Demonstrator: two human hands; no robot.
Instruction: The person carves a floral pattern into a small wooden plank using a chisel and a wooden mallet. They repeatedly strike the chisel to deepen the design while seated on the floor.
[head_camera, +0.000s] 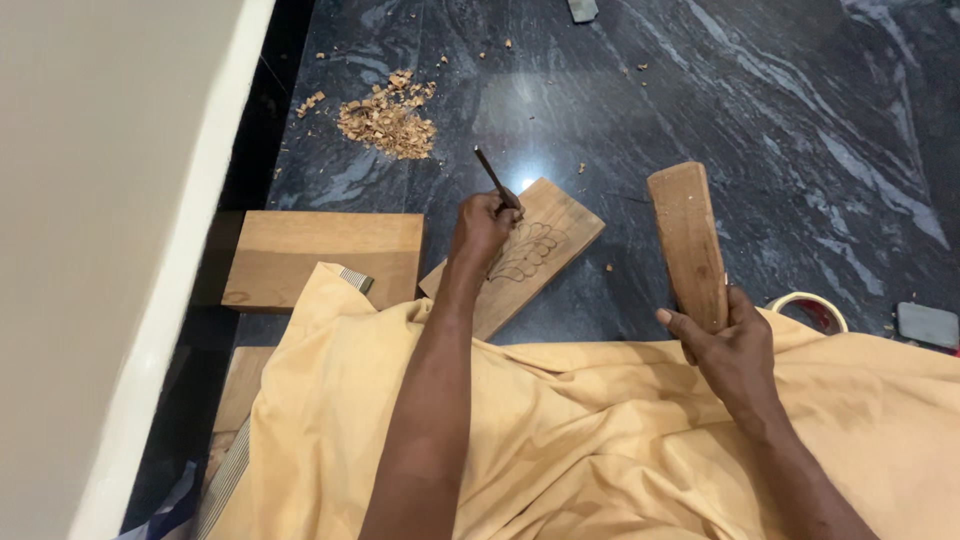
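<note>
Near the middle of the frame, the left hand (483, 225) is closed around a thin dark metal chisel (495, 178), whose shaft slants up and to the left above the knuckles. Its lower end meets a flat, smooth rectangular wooden board (555, 225) lying at an angle on the polished dark stone floor (760, 110). A leaf-like pattern (527, 250) is drawn in dark lines on the board's pale brown face. At right of centre, the right hand (728, 345) grips the lower end of one long, flat, round-topped wooden mallet (688, 240), held upright and clear of the board. A second, plainer board (320, 255) lies at left. One heap of wood chips (388, 122) sits at upper left. Mustard-yellow cloth (600, 440) fills the bottom.
</note>
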